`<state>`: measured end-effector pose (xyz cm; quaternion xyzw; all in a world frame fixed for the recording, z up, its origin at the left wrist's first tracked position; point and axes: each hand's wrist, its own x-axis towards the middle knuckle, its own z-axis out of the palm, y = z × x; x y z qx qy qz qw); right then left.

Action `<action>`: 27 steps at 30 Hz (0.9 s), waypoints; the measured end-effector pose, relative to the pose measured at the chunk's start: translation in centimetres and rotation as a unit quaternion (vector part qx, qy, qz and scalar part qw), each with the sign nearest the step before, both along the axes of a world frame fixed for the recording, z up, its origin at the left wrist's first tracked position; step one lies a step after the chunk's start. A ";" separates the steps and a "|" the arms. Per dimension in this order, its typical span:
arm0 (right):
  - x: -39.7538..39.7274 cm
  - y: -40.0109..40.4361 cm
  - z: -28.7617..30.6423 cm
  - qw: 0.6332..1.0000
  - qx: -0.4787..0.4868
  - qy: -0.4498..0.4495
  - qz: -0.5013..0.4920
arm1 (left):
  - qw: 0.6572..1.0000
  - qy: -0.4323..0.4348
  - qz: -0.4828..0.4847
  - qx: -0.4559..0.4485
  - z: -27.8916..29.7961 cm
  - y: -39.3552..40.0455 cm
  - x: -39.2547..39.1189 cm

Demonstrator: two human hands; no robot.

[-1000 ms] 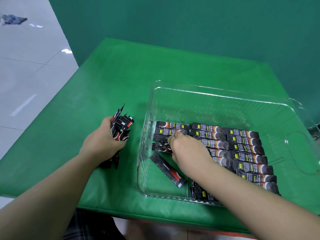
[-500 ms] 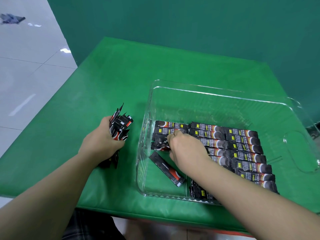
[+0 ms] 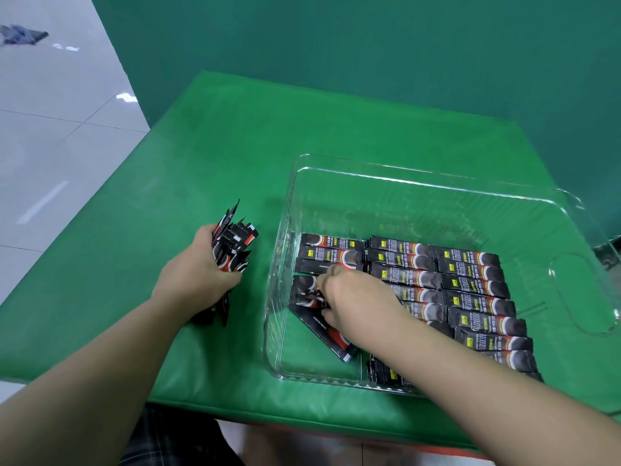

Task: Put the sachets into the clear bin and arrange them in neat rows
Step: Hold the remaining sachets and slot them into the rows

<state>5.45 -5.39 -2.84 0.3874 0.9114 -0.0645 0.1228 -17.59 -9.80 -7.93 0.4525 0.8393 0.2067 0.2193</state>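
Little has moved since a second ago: the right hand (image 3: 356, 299) has slid slightly nearer along the left column of sachets, from the third one down to the fourth, while the left hand has stayed put.

On the left of the green tabletop (image 3: 201, 156), the left hand (image 3: 198, 274) grips a thick bundle of sachets (image 3: 233, 243) in a closed fist, their ends fanning out above and below it, the lower ends touching the tabletop. Just to its right stands the clear bin (image 3: 437, 183). Inside, the right hand's curled fingers pinch a dark sachet (image 3: 304, 290) at the bin's left side, below three sachets already laid level there. Under that hand a loose sachet (image 3: 327, 334) lies askew on the bin floor, pointing diagonally toward the near wall. Further right, the rows of sachets (image 3: 470, 297) lie flat in two neat columns, side by side and touching, running from mid-bin to the near wall, partly hidden by the right forearm.
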 end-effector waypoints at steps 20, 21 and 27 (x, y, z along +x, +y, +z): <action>0.7 -0.7 0.9 0.998 -0.056 0.013 0.035 | 1.000 0.003 -0.002 0.002 -0.3 0.1 -0.1; 0.7 -0.7 1.0 0.998 -0.051 0.019 0.020 | 1.000 0.002 -0.003 0.003 -0.2 0.1 -0.1; 0.2 -1.0 0.9 0.998 -0.028 0.046 -0.033 | 1.000 0.005 -0.002 0.004 -0.2 0.1 -0.1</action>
